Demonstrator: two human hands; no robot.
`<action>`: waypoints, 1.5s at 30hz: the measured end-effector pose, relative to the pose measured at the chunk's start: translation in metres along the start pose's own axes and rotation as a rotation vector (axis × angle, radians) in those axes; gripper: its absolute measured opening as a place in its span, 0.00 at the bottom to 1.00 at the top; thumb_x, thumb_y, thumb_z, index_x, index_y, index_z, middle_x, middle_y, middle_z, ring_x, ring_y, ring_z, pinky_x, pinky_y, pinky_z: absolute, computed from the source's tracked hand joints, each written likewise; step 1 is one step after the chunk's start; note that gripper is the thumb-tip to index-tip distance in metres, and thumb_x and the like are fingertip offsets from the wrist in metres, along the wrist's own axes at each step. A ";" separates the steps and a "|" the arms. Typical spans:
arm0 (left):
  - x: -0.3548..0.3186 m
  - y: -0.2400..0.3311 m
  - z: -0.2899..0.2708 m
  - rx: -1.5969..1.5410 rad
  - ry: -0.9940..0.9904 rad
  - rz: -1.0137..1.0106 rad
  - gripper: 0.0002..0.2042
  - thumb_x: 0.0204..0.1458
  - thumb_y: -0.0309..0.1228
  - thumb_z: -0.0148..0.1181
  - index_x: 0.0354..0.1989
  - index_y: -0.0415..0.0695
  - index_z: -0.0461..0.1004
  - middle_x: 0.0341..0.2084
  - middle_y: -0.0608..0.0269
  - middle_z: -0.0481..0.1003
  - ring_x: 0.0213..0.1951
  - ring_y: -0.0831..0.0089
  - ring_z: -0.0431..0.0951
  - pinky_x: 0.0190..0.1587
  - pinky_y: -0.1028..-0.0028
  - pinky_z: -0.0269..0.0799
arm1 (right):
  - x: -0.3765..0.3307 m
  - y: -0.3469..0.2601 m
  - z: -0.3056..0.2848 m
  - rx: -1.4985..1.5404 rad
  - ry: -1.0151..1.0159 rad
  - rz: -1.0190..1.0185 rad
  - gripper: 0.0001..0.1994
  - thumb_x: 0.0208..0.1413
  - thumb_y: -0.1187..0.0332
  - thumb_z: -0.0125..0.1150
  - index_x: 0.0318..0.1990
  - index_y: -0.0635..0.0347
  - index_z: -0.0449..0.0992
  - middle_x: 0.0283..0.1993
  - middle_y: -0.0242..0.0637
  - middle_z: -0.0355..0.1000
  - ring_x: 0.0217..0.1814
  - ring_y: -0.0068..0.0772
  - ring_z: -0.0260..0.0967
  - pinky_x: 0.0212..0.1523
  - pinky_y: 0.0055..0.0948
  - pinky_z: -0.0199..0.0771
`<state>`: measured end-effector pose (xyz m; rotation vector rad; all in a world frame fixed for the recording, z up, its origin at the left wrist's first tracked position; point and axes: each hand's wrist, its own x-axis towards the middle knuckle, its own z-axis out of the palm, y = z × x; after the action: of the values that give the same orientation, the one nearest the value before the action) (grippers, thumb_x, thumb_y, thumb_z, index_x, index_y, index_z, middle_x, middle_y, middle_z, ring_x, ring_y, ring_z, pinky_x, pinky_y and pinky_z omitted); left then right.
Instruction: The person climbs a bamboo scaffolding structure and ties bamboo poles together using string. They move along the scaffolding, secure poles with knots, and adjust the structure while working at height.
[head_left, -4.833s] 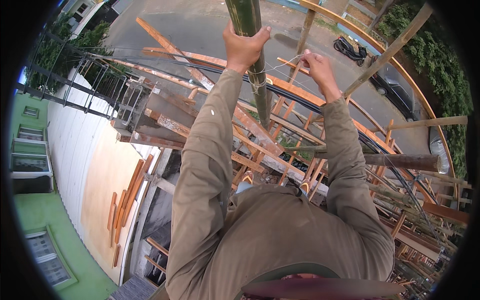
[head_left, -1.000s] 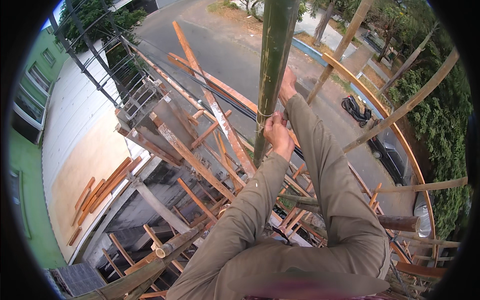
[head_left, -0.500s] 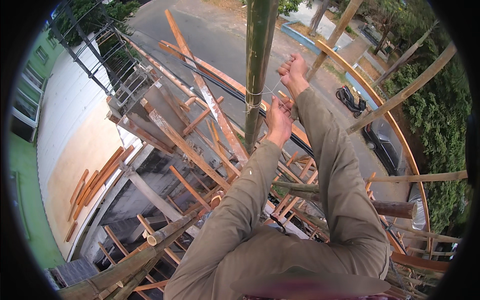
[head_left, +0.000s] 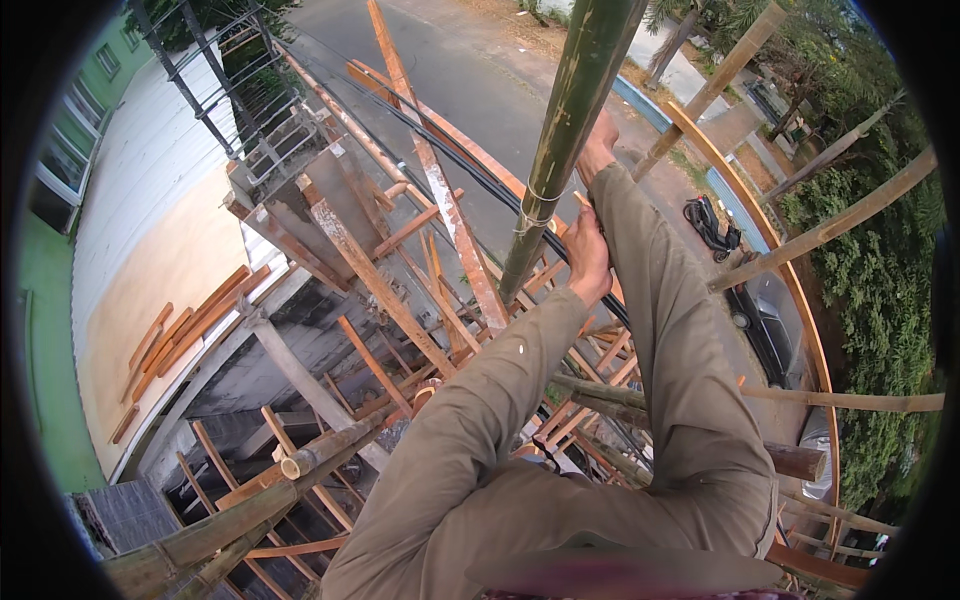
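Observation:
A thick green bamboo pole [head_left: 570, 110] rises in front of me, leaning to the right at its top. Thin pale string [head_left: 538, 202] is wound around it in a few turns. My right hand [head_left: 597, 145] is behind the pole's right side; its fingers are hidden. Below it, my left hand [head_left: 588, 255] is closed beside the string turns, fingers pointing up toward the pole. What it pinches, if anything, is too small to make out.
Black cables [head_left: 470, 165] run behind the pole. Wooden planks [head_left: 440, 180] and bamboo poles [head_left: 330, 455] criss-cross below, high above a road [head_left: 460, 60]. A curved wooden strip [head_left: 800, 270] bends around the right. A parked motorcycle [head_left: 712, 228] and a dark car [head_left: 765, 330] stand below.
The pole now appears farther right and more tilted. My right hand has moved behind it, while my left hand has shifted slightly right and down. The string stretched between my hands no longer shows.

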<state>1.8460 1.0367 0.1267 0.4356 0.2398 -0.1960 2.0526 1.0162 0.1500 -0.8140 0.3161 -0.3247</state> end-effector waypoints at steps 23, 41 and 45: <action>-0.020 -0.004 -0.003 0.004 0.083 0.095 0.16 0.68 0.40 0.43 0.28 0.45 0.64 0.20 0.70 0.59 0.21 0.79 0.61 0.23 0.72 0.61 | -0.204 -0.079 -0.078 0.006 -0.084 -0.064 0.16 0.63 0.69 0.48 0.22 0.51 0.56 0.17 0.24 0.45 0.14 0.20 0.40 0.15 0.26 0.46; -0.020 0.027 -0.022 0.086 -0.038 0.092 0.18 0.68 0.35 0.46 0.62 0.40 0.66 0.39 0.60 0.72 0.35 0.71 0.75 0.36 0.72 0.74 | -0.228 -0.053 -0.083 -0.018 -0.227 -0.283 0.15 0.67 0.71 0.48 0.25 0.55 0.58 0.18 0.24 0.51 0.17 0.18 0.48 0.20 0.26 0.56; -0.013 0.029 -0.016 0.057 0.037 0.120 0.16 0.67 0.37 0.50 0.60 0.46 0.65 0.49 0.58 0.71 0.43 0.60 0.77 0.41 0.60 0.78 | -0.226 -0.055 -0.094 -0.090 -0.251 -0.324 0.15 0.67 0.70 0.47 0.24 0.56 0.58 0.18 0.27 0.52 0.19 0.21 0.49 0.25 0.30 0.61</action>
<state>1.8377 1.0710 0.1271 0.5092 0.2445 -0.0776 1.8026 1.0094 0.1644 -0.9857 -0.0385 -0.5082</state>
